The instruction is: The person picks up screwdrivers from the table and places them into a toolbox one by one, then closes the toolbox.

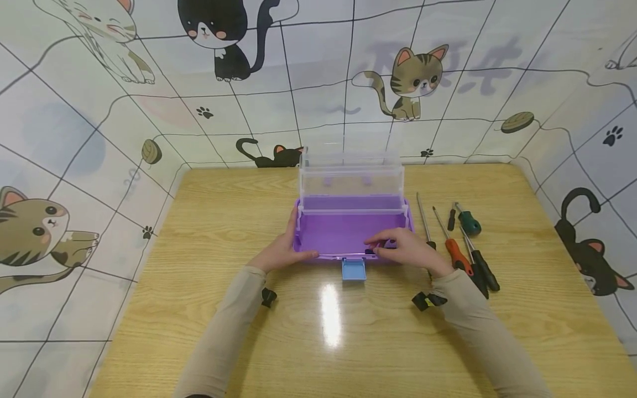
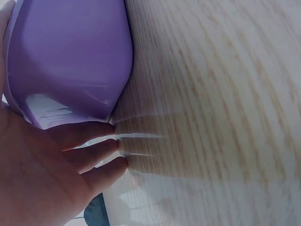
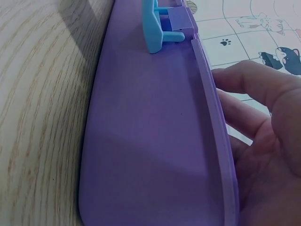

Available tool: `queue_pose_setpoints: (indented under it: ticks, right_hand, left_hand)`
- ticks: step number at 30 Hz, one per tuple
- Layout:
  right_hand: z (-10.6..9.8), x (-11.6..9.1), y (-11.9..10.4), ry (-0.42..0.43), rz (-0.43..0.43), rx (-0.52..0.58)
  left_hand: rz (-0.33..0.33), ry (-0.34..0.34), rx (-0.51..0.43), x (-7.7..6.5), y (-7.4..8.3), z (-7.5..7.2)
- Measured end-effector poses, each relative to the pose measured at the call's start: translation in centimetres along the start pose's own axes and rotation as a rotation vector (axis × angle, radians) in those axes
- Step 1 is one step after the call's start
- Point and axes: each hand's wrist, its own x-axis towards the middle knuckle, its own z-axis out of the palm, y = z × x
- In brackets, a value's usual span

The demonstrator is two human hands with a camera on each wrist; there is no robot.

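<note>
A purple plastic storage box with its clear lid raised stands at the back of the table. My left hand rests against its front left corner, the thumb along the front edge. In the left wrist view, outstretched fingers lie beside the purple wall, their tips at the tabletop. Over the box's front right edge, my right hand reaches inside with bent fingers. Something small and black shows by its thumb tip; whether it is pinched is unclear. The right wrist view hides the fingertips behind the rim.
Right of the box lie several screwdrivers, among them an orange-handled one, a stubby green one, a black-handled one and a short black piece. A blue latch hangs down in front. Cat-patterned cloth rises behind the table.
</note>
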Motion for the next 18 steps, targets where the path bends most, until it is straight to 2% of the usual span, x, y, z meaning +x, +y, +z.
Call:
queue_pose_setpoints:
  ticks: [5, 11, 18]
  right_hand:
    - [0.0, 0.0, 0.0, 0.009, 0.022, 0.021]
    - [0.1, -0.4, -0.1, 0.053, -0.010, 0.016]
    - [-0.3, -1.2, 0.1, 0.114, -0.021, 0.085]
  left_hand:
    - [0.002, 0.001, -0.009, 0.2, -0.5, 0.0]
    - [0.003, -0.003, -0.026, 0.1, -0.4, 0.0]
    - [0.031, -0.027, -0.043, -0.9, 2.8, -0.6]
